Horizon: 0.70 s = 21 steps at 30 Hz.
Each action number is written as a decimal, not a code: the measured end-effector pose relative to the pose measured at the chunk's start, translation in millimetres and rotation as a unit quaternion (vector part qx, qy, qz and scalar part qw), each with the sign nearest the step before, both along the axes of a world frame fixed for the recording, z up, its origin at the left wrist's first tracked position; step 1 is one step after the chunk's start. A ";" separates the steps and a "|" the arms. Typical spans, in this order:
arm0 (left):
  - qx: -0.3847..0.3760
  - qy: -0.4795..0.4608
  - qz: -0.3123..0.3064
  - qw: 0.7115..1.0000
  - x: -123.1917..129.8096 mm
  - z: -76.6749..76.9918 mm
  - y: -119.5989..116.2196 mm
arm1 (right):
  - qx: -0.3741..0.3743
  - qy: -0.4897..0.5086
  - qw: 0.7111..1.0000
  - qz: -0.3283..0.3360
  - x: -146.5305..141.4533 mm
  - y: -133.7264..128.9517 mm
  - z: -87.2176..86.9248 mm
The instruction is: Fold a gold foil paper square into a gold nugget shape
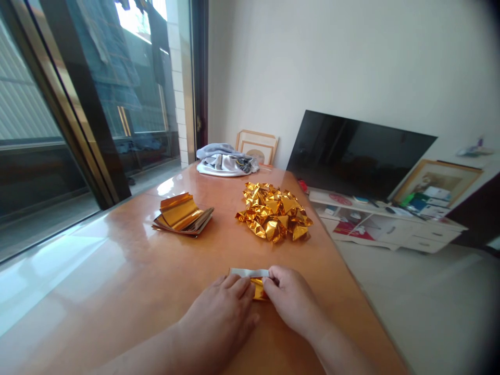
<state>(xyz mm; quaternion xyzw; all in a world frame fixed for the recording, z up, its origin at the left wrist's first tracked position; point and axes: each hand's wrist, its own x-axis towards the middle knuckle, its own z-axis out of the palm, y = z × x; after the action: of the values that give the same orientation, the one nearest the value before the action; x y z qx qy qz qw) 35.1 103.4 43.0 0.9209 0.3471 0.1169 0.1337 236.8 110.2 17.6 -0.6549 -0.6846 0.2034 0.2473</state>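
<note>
Many folded gold pieces sit heaped on the desk, seemingly finished. Left of them, a stack of gold sheets looks unworked, so a fair share remains. Between the hands, nearest the person, one sheet lies part-folded: the right hand pinches its edge; the left hand covers the other end, its grip too hidden to tell.

Left hand: covering part of a gold foil sheet.
Right hand: pinching the sheet's right end, just beside the left hand.
Sheet stack: lying beyond the left hand, leftward.
Folded foil pieces: lying heaped beyond the right hand.
Cloth bundle: resting farther beyond both hands.
Table: spreading beneath both hands.
</note>
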 end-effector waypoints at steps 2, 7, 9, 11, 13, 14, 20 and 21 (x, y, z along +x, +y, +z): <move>-0.013 0.010 0.016 1.000 1.0 -2.9 -4.8 | -0.001 -0.009 1.000 -0.002 -0.6 -0.2 0.1; -0.064 0.130 -0.003 0.989 3.7 5.9 -9.9 | -0.010 -0.034 0.999 -0.015 -2.3 -1.3 2.8; -0.074 0.155 -0.012 0.985 4.2 8.4 -9.4 | -0.016 -0.041 0.999 -0.016 -2.6 -1.6 3.7; -0.071 0.150 -0.018 0.986 3.4 7.5 -8.4 | -0.020 -0.044 0.999 -0.017 -2.8 -1.7 4.1; -0.060 0.132 -0.018 0.989 1.6 4.4 -7.4 | -0.023 -0.044 0.999 -0.017 -2.7 -1.7 3.9; -0.057 0.124 -0.018 0.990 0.6 2.9 -7.0 | -0.024 -0.045 0.999 -0.016 -2.5 -1.6 3.6; -0.060 0.112 -0.019 0.992 -0.2 2.0 -5.4 | -0.026 -0.039 0.999 -0.011 -1.8 -1.7 2.0; -0.054 0.109 -0.017 0.992 0.2 2.6 -5.3 | -0.024 -0.038 0.999 -0.012 -1.9 -2.0 2.3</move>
<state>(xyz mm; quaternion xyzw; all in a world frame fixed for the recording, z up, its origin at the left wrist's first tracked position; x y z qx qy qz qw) 35.2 98.0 45.6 0.9255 0.3492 -0.0052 0.1467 234.8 108.2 19.9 -0.6758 -0.6805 0.1922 0.2080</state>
